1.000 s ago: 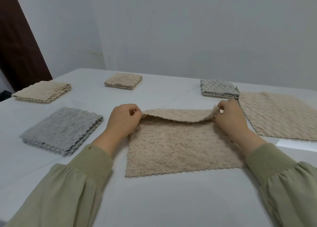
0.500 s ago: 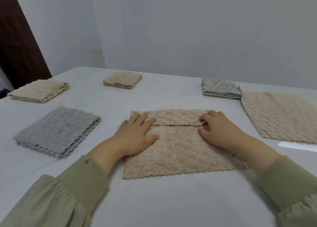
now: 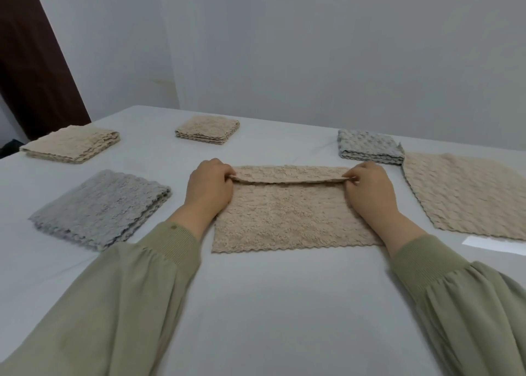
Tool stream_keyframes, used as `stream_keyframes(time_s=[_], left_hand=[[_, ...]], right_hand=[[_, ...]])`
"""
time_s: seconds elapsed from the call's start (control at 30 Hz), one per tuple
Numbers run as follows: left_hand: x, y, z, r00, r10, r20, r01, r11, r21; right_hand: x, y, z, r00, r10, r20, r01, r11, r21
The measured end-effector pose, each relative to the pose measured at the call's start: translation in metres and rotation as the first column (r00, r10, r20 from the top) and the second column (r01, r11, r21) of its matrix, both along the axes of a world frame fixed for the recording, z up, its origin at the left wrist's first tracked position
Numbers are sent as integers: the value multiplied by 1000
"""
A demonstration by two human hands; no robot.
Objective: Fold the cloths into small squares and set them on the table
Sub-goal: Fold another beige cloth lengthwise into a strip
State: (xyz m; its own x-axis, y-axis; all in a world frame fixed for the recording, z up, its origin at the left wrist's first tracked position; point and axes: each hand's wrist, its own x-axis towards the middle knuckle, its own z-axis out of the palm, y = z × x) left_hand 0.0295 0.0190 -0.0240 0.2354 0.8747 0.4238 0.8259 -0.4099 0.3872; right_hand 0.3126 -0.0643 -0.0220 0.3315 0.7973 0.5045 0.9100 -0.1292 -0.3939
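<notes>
Item: tan cloth [image 3: 287,222], centre of frame, flat on the surface [image 3: 273,304], far band folded over. Left hand [image 3: 209,189] and right hand [image 3: 370,190] each pinch one end of that fold. Risk, we judge: an uneven pull skews the fold. Fingertips are partly hidden, so grip depth is unclear.

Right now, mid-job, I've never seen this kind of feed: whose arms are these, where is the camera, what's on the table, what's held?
No machine: a person's two bare hands, filmed by one camera on their head looking forward and down. The left hand and right hand each pinch an end of the turned-over far edge of the middle beige cloth on the table. Folded already: far-left beige square, back beige square, left grey square, back-right grey square. An unfolded beige cloth lies flat at right.
</notes>
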Motion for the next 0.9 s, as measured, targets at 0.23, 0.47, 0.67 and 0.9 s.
stream_keyframes(time_s=[0.23, 0.47, 0.67, 0.9], left_hand=[[-14, -29, 19, 983, -174, 50, 168, 979, 119], [-33, -49, 24, 993, -83, 86, 99, 974, -205], [-24, -47, 16, 998, 40, 37, -29, 963, -268], [-19, -43, 17, 926, 84, 368, 43, 945, -323]], right_hand=[[-6, -25, 14, 986, 13, -168, 29, 969, 246], [8, -48, 9, 956, -79, -282, 76, 997, -22], [9, -48, 7, 974, -209, -88, 181, 950, -253], [6, -41, -1, 951, -139, -276, 91, 979, -181]])
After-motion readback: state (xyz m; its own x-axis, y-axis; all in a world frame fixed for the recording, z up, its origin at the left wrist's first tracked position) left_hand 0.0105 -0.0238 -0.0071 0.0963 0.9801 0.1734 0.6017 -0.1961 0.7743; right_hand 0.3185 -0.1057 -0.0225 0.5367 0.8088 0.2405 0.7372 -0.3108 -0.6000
